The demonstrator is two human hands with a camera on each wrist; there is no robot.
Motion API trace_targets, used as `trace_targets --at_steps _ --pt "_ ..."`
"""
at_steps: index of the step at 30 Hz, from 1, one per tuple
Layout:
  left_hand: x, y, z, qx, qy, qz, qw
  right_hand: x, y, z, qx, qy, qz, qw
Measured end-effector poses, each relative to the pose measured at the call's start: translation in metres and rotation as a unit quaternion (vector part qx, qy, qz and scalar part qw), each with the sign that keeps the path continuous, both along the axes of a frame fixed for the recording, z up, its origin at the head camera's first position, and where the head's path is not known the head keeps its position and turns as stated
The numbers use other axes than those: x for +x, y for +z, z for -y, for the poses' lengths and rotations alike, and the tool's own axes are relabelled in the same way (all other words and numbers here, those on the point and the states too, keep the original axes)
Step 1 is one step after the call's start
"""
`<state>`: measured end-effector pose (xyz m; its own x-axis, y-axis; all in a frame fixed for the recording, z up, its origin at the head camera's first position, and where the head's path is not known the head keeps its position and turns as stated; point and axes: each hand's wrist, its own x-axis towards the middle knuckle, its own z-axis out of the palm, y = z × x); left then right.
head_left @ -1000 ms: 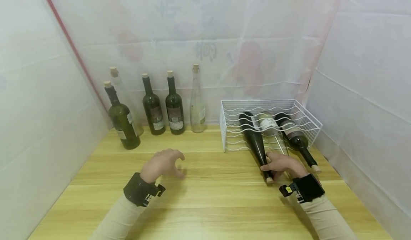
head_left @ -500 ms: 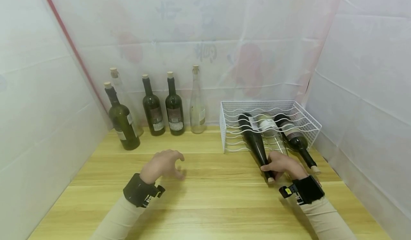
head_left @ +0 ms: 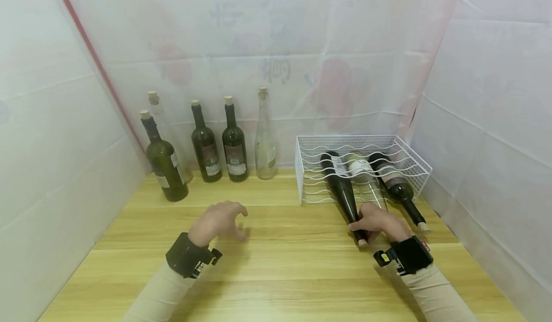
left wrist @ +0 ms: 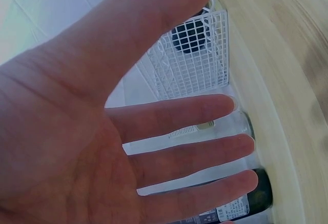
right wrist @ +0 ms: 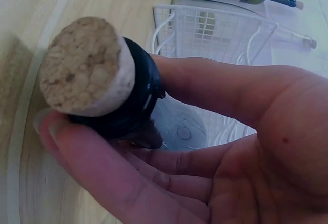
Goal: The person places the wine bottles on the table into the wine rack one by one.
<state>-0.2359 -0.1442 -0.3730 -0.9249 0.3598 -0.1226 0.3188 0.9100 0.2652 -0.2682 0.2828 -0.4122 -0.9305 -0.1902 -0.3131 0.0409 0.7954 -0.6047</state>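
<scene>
My right hand (head_left: pixel 378 220) pinches the neck of a dark wine bottle (head_left: pixel 340 188) between thumb and fingers, just below its cork (right wrist: pixel 84 67). The bottle lies in the left part of a white wire rack (head_left: pixel 300 168), its neck sloping toward me. To its right in the rack lie a clear bottle (head_left: pixel 365 183), partly hidden by my hand, and another dark bottle (head_left: pixel 398 188) with a pale label. Over the table, left of the rack, my left hand (head_left: pixel 219 221) hangs with fingers spread and holds nothing; its palm (left wrist: pixel 66 131) fills much of the left wrist view.
Several corked bottles stand upright along the back: a green bottle (head_left: pixel 167 171) in front of a clear one, two dark green bottles (head_left: pixel 207 152) (head_left: pixel 235 152), and a clear bottle (head_left: pixel 265 152) nearest the rack. White sheeting (head_left: pixel 496 120) encloses the wooden table (head_left: pixel 276 283) on the visible sides.
The held bottle has turned slightly, showing more of its label through the rack wires. My right hand has shifted very little, and the left hand stays in place.
</scene>
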Motion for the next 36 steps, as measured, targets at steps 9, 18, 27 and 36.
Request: trace_targets --at_steps 9,18,27,36 --pt "-0.0006 0.0028 -0.001 0.003 0.0 0.004 1.0 -0.0007 -0.0001 -0.0001 -0.008 0.004 0.008 1.0" --pt "-0.0004 0.003 -0.0008 0.002 0.0 0.007 1.0 -0.0011 0.0017 0.0002 -0.005 -0.001 0.012 1.0" --pt "-0.0005 0.003 -0.0007 -0.001 -0.002 0.011 0.9999 0.0014 0.002 0.0003 0.015 -0.001 -0.011 1.0" --pt "-0.0007 0.0034 -0.0004 -0.004 -0.001 0.015 0.9999 0.0016 0.0015 -0.0001 0.027 0.001 -0.023 0.999"
